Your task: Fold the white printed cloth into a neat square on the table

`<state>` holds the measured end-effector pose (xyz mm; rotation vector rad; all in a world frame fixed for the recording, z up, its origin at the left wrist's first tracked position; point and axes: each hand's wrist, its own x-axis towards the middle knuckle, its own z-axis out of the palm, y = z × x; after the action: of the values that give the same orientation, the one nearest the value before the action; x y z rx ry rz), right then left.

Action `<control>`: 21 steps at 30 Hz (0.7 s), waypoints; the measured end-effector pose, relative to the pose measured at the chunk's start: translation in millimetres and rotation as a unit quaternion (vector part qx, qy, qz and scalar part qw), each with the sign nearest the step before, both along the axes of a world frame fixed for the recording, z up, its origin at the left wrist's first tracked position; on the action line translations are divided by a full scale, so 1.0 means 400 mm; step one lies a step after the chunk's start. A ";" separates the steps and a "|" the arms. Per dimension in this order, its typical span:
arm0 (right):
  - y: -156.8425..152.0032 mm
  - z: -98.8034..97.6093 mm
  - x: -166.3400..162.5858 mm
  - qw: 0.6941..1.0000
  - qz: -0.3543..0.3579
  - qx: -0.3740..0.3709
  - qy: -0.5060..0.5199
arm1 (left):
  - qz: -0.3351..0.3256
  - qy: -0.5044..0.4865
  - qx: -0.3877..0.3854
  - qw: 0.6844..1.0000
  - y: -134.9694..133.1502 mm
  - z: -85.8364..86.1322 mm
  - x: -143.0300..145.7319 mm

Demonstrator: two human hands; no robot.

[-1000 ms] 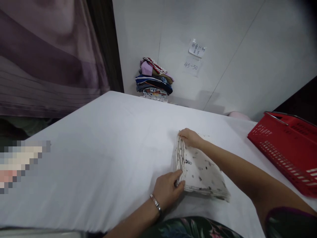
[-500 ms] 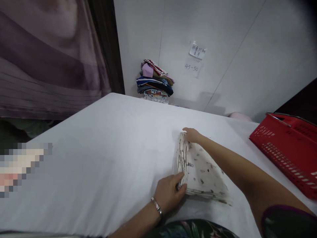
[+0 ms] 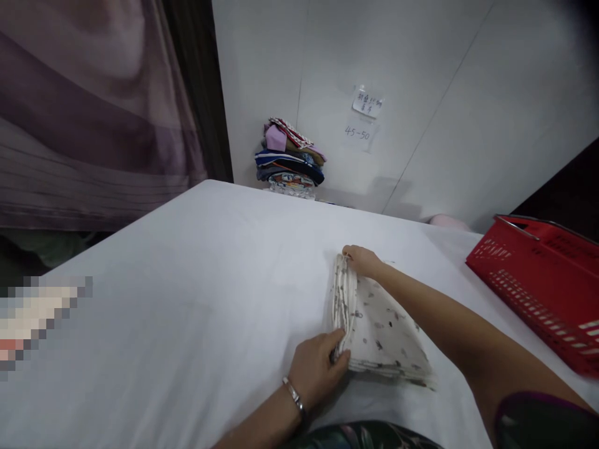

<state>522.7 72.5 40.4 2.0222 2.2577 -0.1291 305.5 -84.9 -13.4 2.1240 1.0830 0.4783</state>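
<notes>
A folded white cloth with small dark prints (image 3: pixel 379 330) lies on the white table (image 3: pixel 187 293). My left hand (image 3: pixel 318 371), with a metal bracelet on its wrist, pinches the cloth's near left corner, thumb on top. My right hand (image 3: pixel 360 260) reaches across the cloth and grips its far left corner, fingers curled over the folded edge. Both hands hold the same thick folded side.
A red plastic basket (image 3: pixel 538 280) stands at the right edge of the table. A stack of folded colourful clothes (image 3: pixel 290 159) sits at the far side against the white wall, beneath paper notes (image 3: pixel 367 103). A purple curtain (image 3: pixel 93 112) hangs on the left.
The hands and the cloth have barely shifted; my grip on the folded edge stays the same. The camera has tilted slightly.
</notes>
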 end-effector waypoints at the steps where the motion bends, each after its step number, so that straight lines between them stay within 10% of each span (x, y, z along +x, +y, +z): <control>1: 0.000 -0.001 0.003 1.000 0.018 -0.002 -0.004 | 0.000 -0.002 0.001 1.000 0.000 -0.001 0.000; 6: 0.003 0.006 0.003 0.995 0.093 0.000 -0.030 | 0.001 -0.002 0.003 1.000 -0.001 -0.005 -0.001; 21: 0.030 0.021 -0.043 0.992 -0.008 -0.022 -0.125 | -0.005 0.001 -0.007 1.000 -0.001 0.006 -0.001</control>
<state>505.3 84.5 48.9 1.9149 2.0676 0.0703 305.0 -85.4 -11.1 2.1166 1.0744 0.4625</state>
